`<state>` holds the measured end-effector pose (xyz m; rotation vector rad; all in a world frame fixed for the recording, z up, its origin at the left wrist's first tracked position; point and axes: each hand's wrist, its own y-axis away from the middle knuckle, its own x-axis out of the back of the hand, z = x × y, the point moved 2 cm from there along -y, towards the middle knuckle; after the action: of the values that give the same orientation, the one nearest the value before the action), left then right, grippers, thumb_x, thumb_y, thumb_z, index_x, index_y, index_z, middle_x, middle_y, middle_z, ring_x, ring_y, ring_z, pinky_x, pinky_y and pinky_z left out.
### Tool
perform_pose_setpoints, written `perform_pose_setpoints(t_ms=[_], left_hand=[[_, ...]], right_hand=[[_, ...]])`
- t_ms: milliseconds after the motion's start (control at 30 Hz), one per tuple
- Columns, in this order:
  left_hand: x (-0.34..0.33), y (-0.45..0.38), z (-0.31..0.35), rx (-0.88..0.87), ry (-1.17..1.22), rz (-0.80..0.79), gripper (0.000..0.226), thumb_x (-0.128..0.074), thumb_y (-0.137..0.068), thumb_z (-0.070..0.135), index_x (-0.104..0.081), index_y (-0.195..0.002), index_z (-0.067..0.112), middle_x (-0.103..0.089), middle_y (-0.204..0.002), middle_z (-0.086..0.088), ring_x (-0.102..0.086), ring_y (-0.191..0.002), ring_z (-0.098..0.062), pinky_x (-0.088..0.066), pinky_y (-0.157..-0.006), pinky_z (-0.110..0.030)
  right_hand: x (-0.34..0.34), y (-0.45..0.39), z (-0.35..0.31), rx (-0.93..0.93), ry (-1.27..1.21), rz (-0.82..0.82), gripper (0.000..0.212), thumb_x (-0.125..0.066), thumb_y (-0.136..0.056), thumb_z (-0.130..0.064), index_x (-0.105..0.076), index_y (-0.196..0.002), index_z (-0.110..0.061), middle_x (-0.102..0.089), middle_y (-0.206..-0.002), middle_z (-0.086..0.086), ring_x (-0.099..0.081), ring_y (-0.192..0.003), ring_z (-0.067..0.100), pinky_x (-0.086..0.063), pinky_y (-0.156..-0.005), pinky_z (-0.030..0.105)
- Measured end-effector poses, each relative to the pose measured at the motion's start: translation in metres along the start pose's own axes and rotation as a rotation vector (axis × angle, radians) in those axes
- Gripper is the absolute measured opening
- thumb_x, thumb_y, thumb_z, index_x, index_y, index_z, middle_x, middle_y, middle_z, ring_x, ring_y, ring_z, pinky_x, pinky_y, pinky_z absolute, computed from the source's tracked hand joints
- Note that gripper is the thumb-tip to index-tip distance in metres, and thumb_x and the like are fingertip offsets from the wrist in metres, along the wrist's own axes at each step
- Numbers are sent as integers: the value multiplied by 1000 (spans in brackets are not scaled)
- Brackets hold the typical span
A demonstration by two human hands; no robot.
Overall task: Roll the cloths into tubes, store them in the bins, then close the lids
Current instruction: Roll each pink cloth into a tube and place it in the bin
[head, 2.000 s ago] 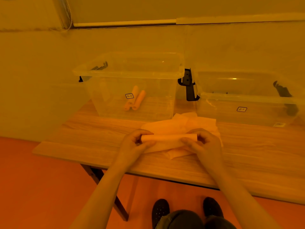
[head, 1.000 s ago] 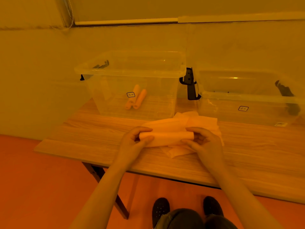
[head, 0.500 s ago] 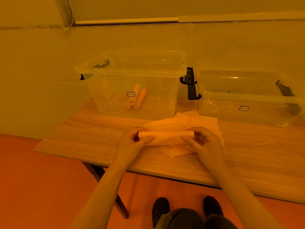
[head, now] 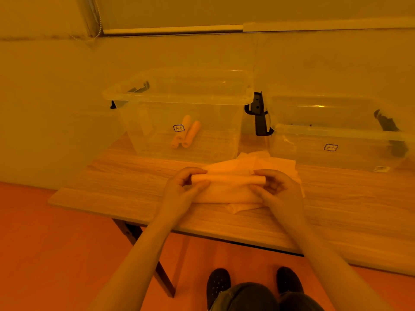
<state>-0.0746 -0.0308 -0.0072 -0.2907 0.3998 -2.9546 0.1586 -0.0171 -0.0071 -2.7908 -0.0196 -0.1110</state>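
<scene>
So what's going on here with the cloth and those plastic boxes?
A person is rolling a cloth into a tube on the wooden table, the left hand and right hand each gripping an end. More loose cloths lie underneath. Two rolled cloths already sit in the left bin; the right bin looks empty. Both are open.
</scene>
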Motion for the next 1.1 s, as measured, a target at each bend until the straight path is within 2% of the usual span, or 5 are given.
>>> perform_pose_setpoints(t_ms=[367, 600, 767, 900, 1100], left_hand=[[11, -38, 80, -131, 124, 32, 27, -69, -81, 5, -67, -92, 29, -65, -118, -10, -61, -110, -21, -53, -78, -22], [10, -42, 125, -201, 73, 2, 22, -67, -85, 6, -65, -96, 25, -67, -93, 5, -64, -77, -2, -49, -60, -14], [3, -43, 101, -134, 104, -57, 21, -68, -84, 11, -71, -86, 31, -62, -122, -1, -58, -114, -20, -54, -82, -30], [-1, -36, 69, -88, 175, -72, 26, -72, -77, 15, -71, -102, 22, -37, -151, 2, -43, -133, -13, -53, -93, -37], [-4, -24, 27, 108, 159, 21, 31, -72, -77, -1, -67, -95, 23, -70, -102, 2, -67, -89, -8, -55, -70, -19]], right_hand=[[9, -36, -80, -66, -225, 38, 21, -67, -85, -10, -66, -101, -23, -69, -101, -5, -67, -88, 5, -56, -68, 19], [22, -46, -125, -4, -143, -4, 21, -69, -83, -11, -66, -98, -25, -68, -104, -2, -67, -93, 15, -59, -73, 30], [23, -41, -108, -10, -72, 47, 20, -70, -83, -15, -66, -102, -19, -68, -100, -4, -67, -90, 8, -56, -69, 20], [18, -35, -74, -56, -19, 45, 12, -67, -86, -17, -64, -95, -24, -67, -98, -4, -65, -87, 7, -55, -65, 18], [8, -28, -29, -131, -34, 54, 20, -71, -82, -9, -65, -95, -24, -62, -99, -14, -63, -79, -9, -51, -60, 10]])
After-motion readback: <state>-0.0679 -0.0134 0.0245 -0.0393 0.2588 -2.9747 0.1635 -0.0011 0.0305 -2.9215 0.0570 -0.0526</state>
